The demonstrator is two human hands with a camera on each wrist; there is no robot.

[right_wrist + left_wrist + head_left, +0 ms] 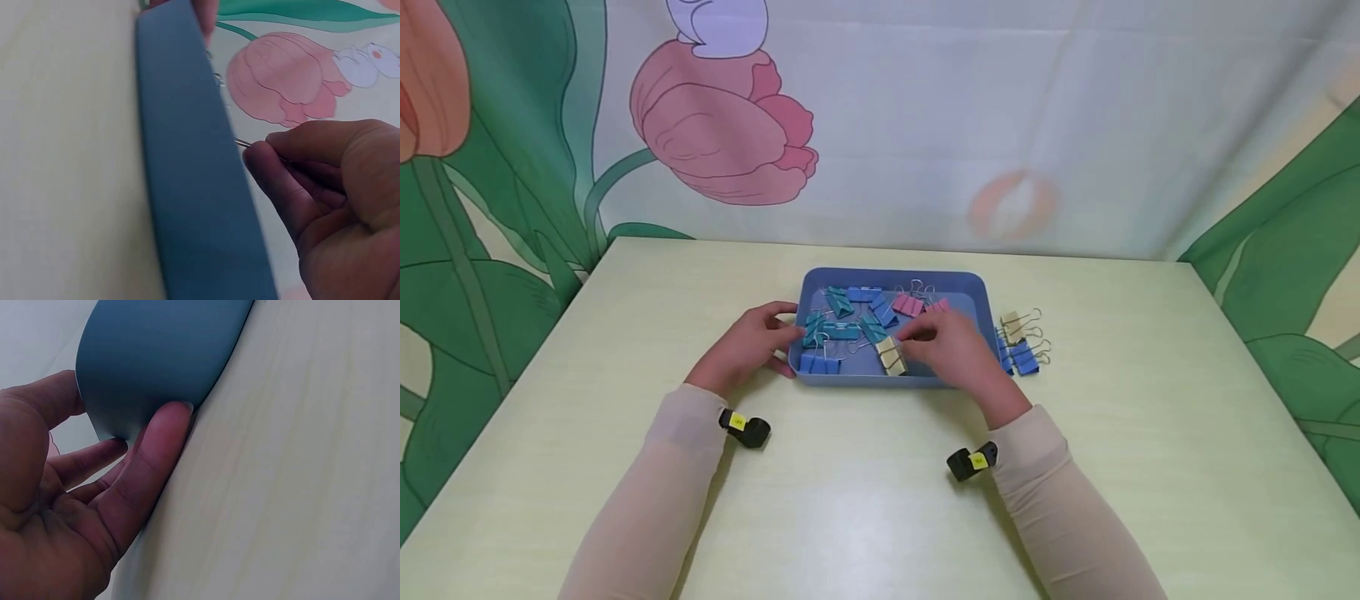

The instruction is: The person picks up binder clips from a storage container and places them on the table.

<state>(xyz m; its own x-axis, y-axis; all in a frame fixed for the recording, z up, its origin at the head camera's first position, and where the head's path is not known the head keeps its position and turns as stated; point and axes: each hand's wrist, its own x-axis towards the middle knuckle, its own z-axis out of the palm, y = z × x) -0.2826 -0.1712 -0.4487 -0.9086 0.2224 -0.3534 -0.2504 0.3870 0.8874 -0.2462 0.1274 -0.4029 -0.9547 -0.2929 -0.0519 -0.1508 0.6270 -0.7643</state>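
A blue tray (880, 381) stands on the table with several binder clips in it: teal (841, 332), blue (820, 364) and pink (908, 305). My left hand (756, 342) grips the tray's left end; in the left wrist view one fingertip (169, 425) presses low on the outer wall and another digit reaches behind the rim. My right hand (951, 350) pinches a pale yellow binder clip (891, 357) by its wire handle, above the tray's front part. In the right wrist view only that wire (242, 143) shows; the tray wall hides the clip's body.
Just right of the tray, a small pile of binder clips lies on the table, with a yellow one (1012, 325) and blue ones (1025, 358). A printed flower curtain (925, 125) hangs behind the table (850, 500).
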